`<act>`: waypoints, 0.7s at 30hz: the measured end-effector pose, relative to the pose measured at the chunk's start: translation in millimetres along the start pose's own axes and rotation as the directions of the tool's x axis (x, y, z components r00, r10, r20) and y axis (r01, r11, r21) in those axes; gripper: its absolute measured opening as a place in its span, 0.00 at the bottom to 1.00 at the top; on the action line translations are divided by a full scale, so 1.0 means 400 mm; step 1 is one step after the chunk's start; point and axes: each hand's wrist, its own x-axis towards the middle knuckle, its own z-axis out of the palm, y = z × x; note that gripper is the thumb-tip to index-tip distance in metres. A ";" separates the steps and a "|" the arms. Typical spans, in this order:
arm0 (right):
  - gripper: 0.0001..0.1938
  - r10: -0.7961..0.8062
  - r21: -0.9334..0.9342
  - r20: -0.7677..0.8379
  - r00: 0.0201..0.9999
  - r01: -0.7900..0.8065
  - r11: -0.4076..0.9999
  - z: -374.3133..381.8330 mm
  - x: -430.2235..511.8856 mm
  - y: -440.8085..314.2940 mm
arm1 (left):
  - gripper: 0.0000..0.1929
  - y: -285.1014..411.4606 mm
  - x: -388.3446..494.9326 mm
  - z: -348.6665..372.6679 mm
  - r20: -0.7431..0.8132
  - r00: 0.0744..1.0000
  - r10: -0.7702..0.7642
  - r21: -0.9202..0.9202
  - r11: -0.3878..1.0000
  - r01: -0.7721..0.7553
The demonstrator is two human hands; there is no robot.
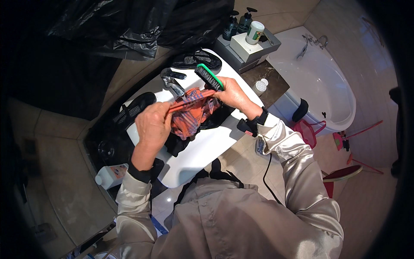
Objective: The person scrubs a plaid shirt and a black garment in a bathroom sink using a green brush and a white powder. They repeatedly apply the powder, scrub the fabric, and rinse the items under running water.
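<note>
An orange plaid cloth garment (pixel 189 119) is stretched by its upper edge between my two hands over a white washbasin (pixel 213 137). My left hand (pixel 153 123) pinches the edge at the left end. At the right end my right hand (pixel 231 92) grips the edge and also keeps hold of a scrubbing brush (pixel 208 76) with a green back and dark bristles. Behind the cloth stands a chrome faucet (pixel 173 81). Dark cloth (pixel 178 144) shows under the garment in the basin; its shape is mostly hidden.
Black shoes (pixel 197 60) (pixel 134 108) rest on the basin's rim beside the faucet. A white plastic jug (pixel 111 174) is at the left. Pump bottles (pixel 245 23) and a white container (pixel 255 32) stand on boxes at the back. A bathtub (pixel 318 87) lies to the right.
</note>
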 end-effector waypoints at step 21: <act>0.17 -0.227 -0.634 0.126 0.966 0.254 0.731 -0.108 -0.116 0.201 | 0.09 0.065 -0.111 0.174 0.196 0.968 0.158 -0.166 0.978 -0.126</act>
